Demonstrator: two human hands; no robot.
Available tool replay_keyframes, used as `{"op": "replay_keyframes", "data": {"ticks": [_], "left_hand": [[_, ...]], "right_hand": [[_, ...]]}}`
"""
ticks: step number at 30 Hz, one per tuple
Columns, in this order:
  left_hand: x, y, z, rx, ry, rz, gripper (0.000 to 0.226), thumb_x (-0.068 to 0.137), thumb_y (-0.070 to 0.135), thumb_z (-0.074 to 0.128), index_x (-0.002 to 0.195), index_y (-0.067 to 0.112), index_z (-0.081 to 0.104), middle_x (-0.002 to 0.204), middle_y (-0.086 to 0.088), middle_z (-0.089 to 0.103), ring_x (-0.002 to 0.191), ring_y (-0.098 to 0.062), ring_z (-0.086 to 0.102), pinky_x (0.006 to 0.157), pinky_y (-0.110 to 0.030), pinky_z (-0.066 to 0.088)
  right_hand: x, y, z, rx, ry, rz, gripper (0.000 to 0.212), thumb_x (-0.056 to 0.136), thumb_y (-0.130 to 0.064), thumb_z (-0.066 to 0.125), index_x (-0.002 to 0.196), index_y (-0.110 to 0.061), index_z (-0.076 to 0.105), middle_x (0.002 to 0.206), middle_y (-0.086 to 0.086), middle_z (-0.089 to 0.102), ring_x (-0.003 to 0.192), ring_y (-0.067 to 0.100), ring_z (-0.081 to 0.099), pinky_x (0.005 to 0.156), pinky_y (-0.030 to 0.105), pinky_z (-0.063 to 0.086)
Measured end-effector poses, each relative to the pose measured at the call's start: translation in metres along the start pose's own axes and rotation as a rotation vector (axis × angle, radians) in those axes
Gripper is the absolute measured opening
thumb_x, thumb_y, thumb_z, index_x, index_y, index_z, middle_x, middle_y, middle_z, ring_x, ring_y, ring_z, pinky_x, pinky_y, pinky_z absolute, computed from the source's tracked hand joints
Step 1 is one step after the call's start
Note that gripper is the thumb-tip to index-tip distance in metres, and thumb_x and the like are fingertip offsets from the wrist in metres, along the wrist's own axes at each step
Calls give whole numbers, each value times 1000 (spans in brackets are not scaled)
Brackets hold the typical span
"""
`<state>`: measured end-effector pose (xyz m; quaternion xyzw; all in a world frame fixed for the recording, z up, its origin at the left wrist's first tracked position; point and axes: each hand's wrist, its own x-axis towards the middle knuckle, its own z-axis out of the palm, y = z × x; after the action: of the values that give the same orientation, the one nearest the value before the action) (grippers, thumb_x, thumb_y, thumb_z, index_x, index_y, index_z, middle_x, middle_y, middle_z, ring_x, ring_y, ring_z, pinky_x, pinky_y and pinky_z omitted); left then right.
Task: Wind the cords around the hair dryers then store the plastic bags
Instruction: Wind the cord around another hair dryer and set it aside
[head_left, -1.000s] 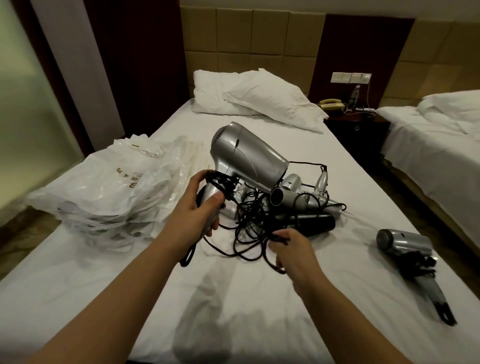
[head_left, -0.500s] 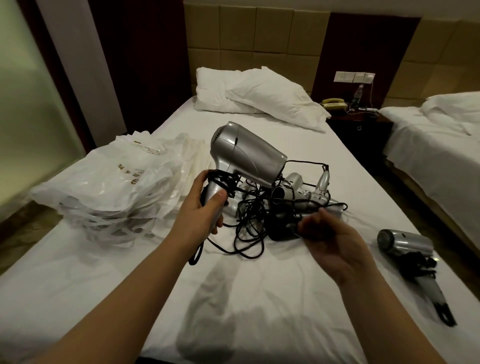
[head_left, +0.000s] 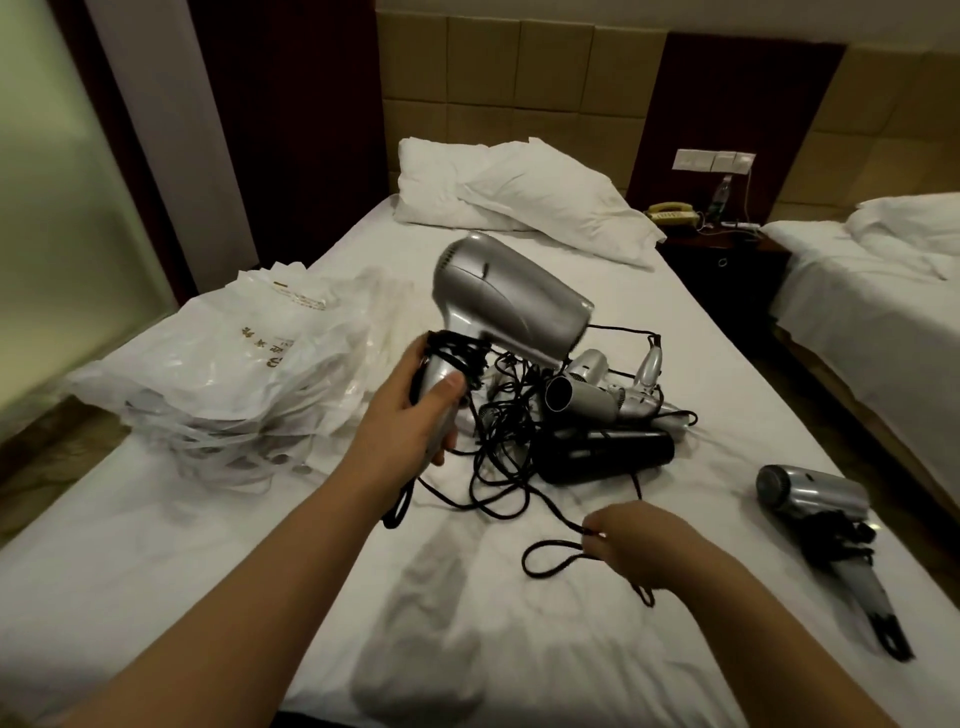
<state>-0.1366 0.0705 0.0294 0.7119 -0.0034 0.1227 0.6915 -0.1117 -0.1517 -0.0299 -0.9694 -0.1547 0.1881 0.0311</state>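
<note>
Ahead, tangled dryers crowd the left hand's gripped dryer; right hand pinches cord.

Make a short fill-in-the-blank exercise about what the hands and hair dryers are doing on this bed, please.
1. The left hand holds a silver hair dryer by its ____.
2. The right hand pinches a black ____.
3. The plastic bags lie to the ____ of the dryer pile.
4. A wound dryer lies alone near the bed's ____ edge.

Missing words: handle; cord; left; right
</note>
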Motion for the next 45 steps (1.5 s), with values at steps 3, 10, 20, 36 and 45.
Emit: {"op": "replay_keyframes", "data": {"ticks": [3, 10, 20, 36, 45], "left_hand": [[-8, 4, 5, -23, -122, 2, 44, 92, 25, 58, 134, 32, 47, 83, -8, 63, 56, -17, 52, 49, -29, 41], [-8, 15, 12, 108, -221, 18, 51, 88, 29, 60, 134, 41, 42, 81, -12, 66, 57, -14, 55, 50, -28, 44], [7, -12, -14, 1110, -301, 195, 63, 91, 34, 54, 145, 21, 24, 133, -4, 52, 113, -24, 54, 88, -35, 45], [-17, 18, -17, 1330, -711, 401, 56, 76, 62, 62, 122, 33, 50, 105, 12, 62, 93, -9, 57, 71, -24, 40], [-7, 24, -44, 273, -504, 29, 63, 72, 19, 68, 117, 60, 51, 69, -11, 61, 51, -16, 52, 47, -24, 43]], "right_hand": [[13, -14, -3, -45, 118, 36, 35, 93, -33, 48, 121, -12, 46, 126, 10, 55, 115, 30, 51, 82, 32, 38], [-2, -65, -13, 714, 279, -231, 14, 98, -23, 44, 95, -16, 55, 76, -6, 54, 71, 7, 49, 70, 20, 40], [-34, -69, -28, -73, 278, -358, 28, 100, -32, 33, 107, -12, 52, 112, 13, 60, 104, 34, 53, 68, 32, 31], [-9, -45, -105, 183, 233, -457, 32, 76, -47, 70, 61, -25, 52, 61, -9, 49, 62, 6, 46, 61, 25, 35], [14, -30, -34, 1077, 87, -126, 28, 94, 9, 39, 78, -8, 56, 68, -4, 54, 59, 4, 51, 53, 15, 43]]}}
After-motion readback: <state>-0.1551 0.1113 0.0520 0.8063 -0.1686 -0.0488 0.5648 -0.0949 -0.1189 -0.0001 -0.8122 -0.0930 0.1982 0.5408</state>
